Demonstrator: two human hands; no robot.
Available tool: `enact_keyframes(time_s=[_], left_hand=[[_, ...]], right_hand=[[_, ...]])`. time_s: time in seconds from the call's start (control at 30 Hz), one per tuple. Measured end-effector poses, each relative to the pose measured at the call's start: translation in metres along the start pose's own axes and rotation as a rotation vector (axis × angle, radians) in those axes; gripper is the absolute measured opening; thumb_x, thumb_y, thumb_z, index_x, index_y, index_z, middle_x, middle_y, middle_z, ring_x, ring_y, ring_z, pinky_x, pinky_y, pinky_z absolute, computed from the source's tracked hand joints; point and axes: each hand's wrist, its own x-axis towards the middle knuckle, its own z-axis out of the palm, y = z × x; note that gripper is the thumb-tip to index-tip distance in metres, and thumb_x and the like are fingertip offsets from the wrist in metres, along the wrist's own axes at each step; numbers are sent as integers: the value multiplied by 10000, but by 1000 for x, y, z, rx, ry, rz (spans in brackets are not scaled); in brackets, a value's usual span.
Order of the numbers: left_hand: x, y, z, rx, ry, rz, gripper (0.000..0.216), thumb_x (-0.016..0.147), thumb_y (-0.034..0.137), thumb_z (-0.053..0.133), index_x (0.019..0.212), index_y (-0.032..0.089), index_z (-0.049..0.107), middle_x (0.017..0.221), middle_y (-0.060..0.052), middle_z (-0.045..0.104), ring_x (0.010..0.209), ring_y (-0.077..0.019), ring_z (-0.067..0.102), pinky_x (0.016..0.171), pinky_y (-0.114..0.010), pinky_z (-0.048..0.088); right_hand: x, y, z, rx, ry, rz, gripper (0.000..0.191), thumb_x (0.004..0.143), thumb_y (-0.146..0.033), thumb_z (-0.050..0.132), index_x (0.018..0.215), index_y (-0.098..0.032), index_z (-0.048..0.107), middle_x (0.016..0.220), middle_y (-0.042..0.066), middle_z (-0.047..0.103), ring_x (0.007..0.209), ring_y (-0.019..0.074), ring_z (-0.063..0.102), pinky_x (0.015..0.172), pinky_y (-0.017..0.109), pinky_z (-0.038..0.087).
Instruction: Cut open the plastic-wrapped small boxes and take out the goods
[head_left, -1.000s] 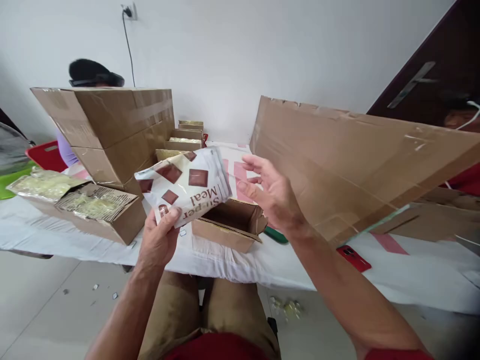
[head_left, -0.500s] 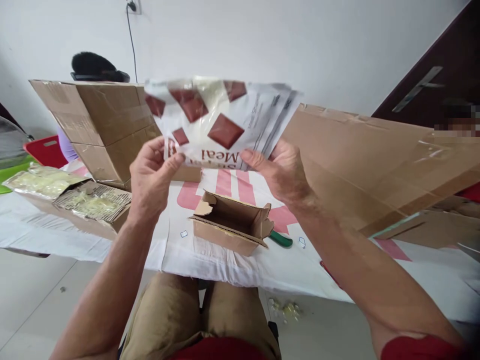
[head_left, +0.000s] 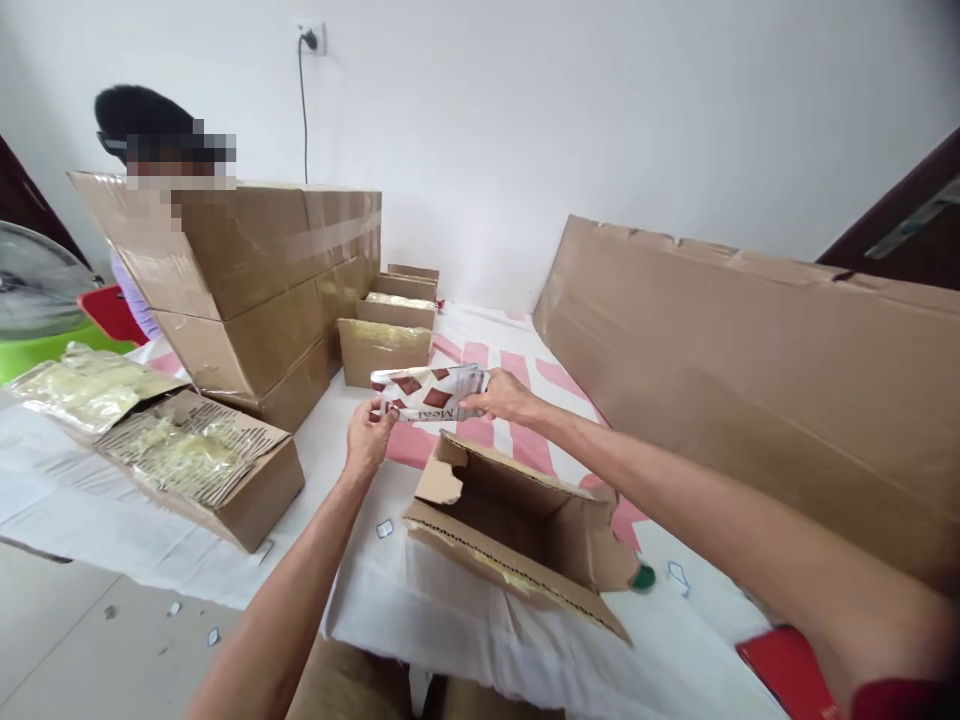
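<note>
Packet (head_left: 411, 392), white with reddish-brown diamonds and lettering, gripped in both hands (head_left: 367, 438) (head_left: 508, 397)

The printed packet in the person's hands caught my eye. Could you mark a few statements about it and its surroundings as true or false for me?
1. The left hand and the right hand both hold the printed packet. True.
2. The packet is down inside the open cardboard box. False: it is outside, beyond the box's far side.
3. The packet's print shows green circles. False: it shows reddish-brown diamond shapes.
4. A dark cord hangs down the wall. True.
5. The fan is at the far right. False: the fan is at the far left.
</note>
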Motion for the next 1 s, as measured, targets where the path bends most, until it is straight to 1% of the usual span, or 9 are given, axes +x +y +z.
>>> enact_keyframes(time_s=[0.13, 0.27, 0.33, 0.47, 0.6, 0.77, 0.87, 0.93, 1.0], left_hand=[[47, -33, -5, 134, 154, -81, 244, 785, 283, 695, 1013, 200, 721, 1057, -84, 703, 968, -248, 666, 998, -433, 531], [79, -59, 1, 233, 298, -111, 588, 817, 233, 652, 1394, 158, 571, 1432, -207, 549, 1396, -340, 532, 1216, -501, 393], [83, -70, 13, 265, 288, -102, 696, 815, 215, 646, 1485, 124, 483, 1524, -247, 473, 1500, -359, 435, 1265, -506, 338], [72, -88, 35, 300, 142, -72, 694, 772, 178, 666, 1450, 122, 531, 1552, -244, 492, 1511, -365, 449, 1261, -490, 372], [58, -91, 36, 340, 65, -69, 710, 770, 144, 630, 1471, 122, 522, 1623, -247, 430, 1563, -366, 388, 1292, -512, 324], [49, -67, 23, 402, -43, -111, 741, 739, 143, 620, 1467, 44, 521, 1614, -298, 400, 1581, -413, 330, 1309, -560, 269], [34, -41, 12, 412, -219, -92, 644, 703, 157, 621, 1338, 52, 646, 1479, -268, 558, 1493, -420, 462, 1290, -562, 317], [16, -23, -5, 402, -350, -46, 572, 686, 166, 608, 1245, 113, 717, 1395, -202, 645, 1434, -376, 541, 1275, -522, 363], [-9, -6, -32, 379, -473, 43, 580, 690, 187, 599, 1256, 177, 730, 1445, -146, 640, 1455, -332, 533, 1273, -492, 378]], right_hand=[[52, 27, 38, -34, -96, 310, 267, 685, -235, 964, 693, -173, 705, 506, 1, 651, 474, 157, 641, 472, 285, 597], [94, 49, 88, 6, -111, 450, 251, 770, -286, 939, 796, -152, 728, 594, 19, 693, 582, 175, 697, 562, 286, 634], [105, 61, 110, 12, -110, 506, 250, 841, -323, 897, 851, -137, 729, 630, 8, 698, 599, 153, 695, 587, 263, 624], [111, 82, 126, -33, -104, 626, 237, 1021, -360, 707, 986, -126, 702, 793, -11, 713, 620, 104, 673, 590, 243, 597], [107, 75, 99, -67, -117, 651, 161, 943, -218, 791, 869, -120, 687, 730, 15, 710, 570, 115, 662, 513, 220, 543], [68, 27, 24, -59, -125, 612, 105, 848, -96, 826, 841, -138, 730, 838, 54, 777, 646, 129, 724, 513, 188, 496], [9, 5, -29, -4, -117, 533, 48, 869, -182, 795, 898, -156, 766, 966, 77, 809, 753, 149, 759, 601, 209, 541], [-47, -1, -60, 28, -75, 486, 150, 867, -292, 793, 959, -174, 782, 1010, 85, 817, 812, 168, 766, 676, 243, 577], [-113, 0, -84, 13, 18, 474, 260, 854, -403, 794, 1013, -196, 792, 1039, 88, 820, 886, 195, 770, 760, 289, 604]])
